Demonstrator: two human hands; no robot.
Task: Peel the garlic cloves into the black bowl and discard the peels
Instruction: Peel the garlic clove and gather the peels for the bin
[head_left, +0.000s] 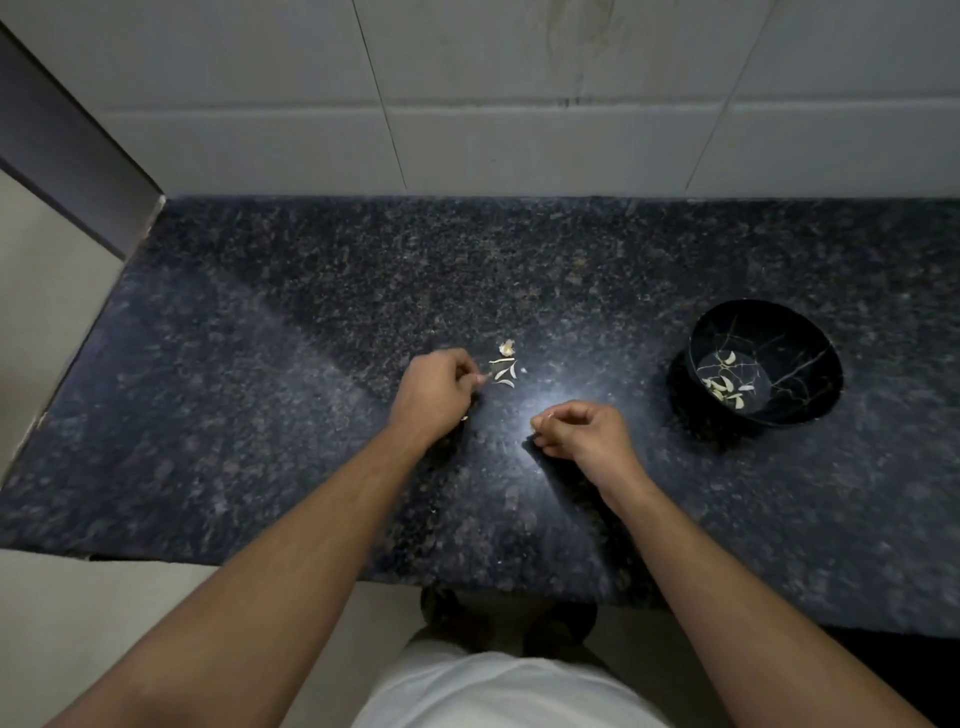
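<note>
On the dark speckled counter (260, 415) below grey wall tiles (493, 104), both hands' fingers pinch small garlic bits, left hand (434, 395), right hand (582, 428)

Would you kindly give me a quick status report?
Left hand pinching peel beside peel pile. Right hand holding garlic clove. Black bowl holds peeled cloves. Nothing blocking.

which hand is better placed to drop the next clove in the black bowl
Right. The right hand pinches a small pale piece and is nearer the black bowl; the left hand is at the peels, farther away.
</note>
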